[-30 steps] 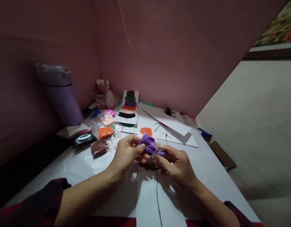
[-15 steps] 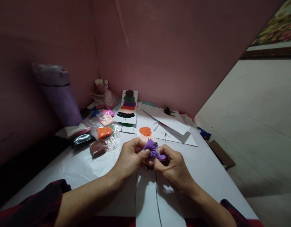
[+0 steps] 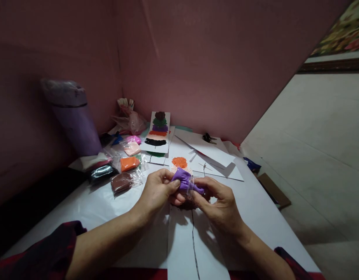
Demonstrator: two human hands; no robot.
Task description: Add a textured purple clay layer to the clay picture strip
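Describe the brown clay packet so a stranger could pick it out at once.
Start at the tall purple bin by the left wall and come forward to the row of clear packets on the white table. The brown clay packet lies nearest the left hand, below the orange packet and right of the black packet.

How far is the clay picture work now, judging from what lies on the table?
Done: one card bears stacked colour bands; an orange patch sits on paper. In hand: left hand and right hand pinch a purple clay bag. Left: brown bag and orange bag lie aside, closed.
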